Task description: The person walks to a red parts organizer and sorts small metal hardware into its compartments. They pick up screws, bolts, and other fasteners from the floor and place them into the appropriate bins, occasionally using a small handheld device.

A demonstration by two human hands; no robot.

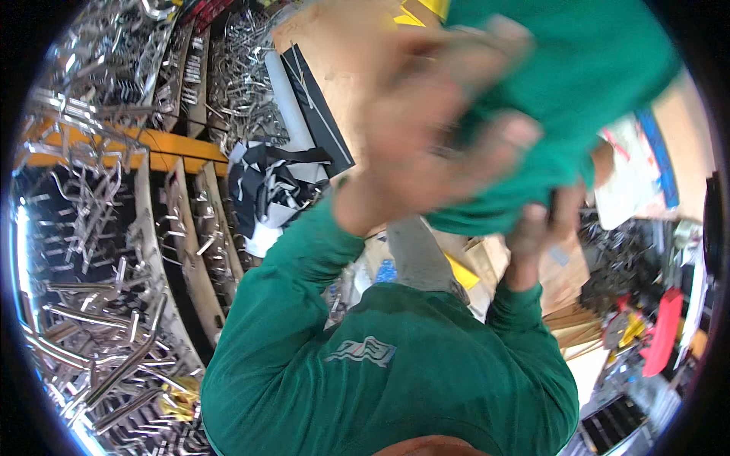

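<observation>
A large piece of green fabric (pixel 547 99) fills the upper right of the head view. I cannot tell whether another person wears it or it is loose. My left hand (pixel 433 125), smeared by motion, is raised in front of its left side, thumb and fingers spread apart. At the fabric's lower edge is my right hand (pixel 532 235), its fingers up against the cloth; blur hides whether they grip it. A patch of bare skin (pixel 603 162) shows beside the fabric, its owner hidden. My arms are in green sleeves.
Bent metal tubes (pixel 99 357) crowd slatted racks at left, crossed by an orange beam (pixel 129 148). Black and white scraps (pixel 277 186) lie beside a pale roll (pixel 289 99) and a brown board (pixel 327 45). A red strip (pixel 663 330) and mixed clutter are at right.
</observation>
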